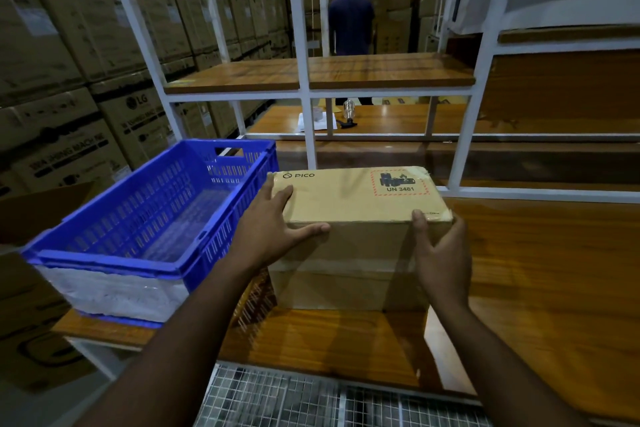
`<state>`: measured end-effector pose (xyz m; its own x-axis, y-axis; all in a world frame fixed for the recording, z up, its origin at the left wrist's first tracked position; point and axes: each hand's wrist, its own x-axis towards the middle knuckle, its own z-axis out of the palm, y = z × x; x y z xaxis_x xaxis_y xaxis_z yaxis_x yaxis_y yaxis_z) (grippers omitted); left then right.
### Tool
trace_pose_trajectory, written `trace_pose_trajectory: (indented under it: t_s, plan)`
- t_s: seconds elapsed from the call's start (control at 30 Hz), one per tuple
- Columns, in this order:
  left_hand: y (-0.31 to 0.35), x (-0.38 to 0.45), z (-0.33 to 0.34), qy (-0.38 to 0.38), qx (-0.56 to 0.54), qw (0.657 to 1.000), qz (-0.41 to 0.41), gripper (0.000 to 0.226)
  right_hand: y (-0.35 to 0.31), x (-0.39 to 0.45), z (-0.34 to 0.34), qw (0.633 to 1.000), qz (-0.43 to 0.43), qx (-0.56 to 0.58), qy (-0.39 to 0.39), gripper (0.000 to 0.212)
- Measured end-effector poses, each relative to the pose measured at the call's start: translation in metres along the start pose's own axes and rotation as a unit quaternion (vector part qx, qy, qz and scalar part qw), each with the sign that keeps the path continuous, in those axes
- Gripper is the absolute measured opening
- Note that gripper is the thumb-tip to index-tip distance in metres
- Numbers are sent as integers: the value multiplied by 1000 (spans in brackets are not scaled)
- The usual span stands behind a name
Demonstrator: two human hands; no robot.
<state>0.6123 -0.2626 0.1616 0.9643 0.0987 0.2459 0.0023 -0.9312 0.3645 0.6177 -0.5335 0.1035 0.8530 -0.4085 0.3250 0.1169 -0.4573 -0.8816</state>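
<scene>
Box: the cardboard box (pixel 360 198) sits mid-desk on the wooden desk (pixel 536 270), just right of the blue crate (pixel 104 253). I cannot tell whether its base has been lifted off the desk.
Long axis: it runs left to right, so one short end faces each hand.
Left hand: the left hand (pixel 273 229) clasps the near-left top corner, fingers over the top and thumb along the front face.
Right hand: the right hand (pixel 440 250) grips the near-right corner, thumb on the top edge and fingers hidden round the end.
Way to go: the crate lies to the left, on the left hand's side.
Materials: the box is matte brown card, square-edged, with a printed hazard label. The crate is rigid slotted plastic, open-topped. The desk is glossy wood.
</scene>
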Motion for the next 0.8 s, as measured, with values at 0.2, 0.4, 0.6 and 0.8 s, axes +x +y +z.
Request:
trace_pose_trajectory:
  t_s: [0.2,0.4,0.6,0.8]
  plan:
    - [-3,-2,0,11,-62,998,-18,123,-16,-1,-4,998,-6,53,-20,75]
    - [-4,-20,13,4,-277,956,-95,123,-81,30,-20,984,-173,34,-17,62]
    - [-5,-44,44,-76,-395,910,-98,87,-130,36,-9,935,-319,-121,-95,72]
    - [0,-41,32,-19,-451,890,-65,58,-147,3,30,878,-415,-190,-142,70]
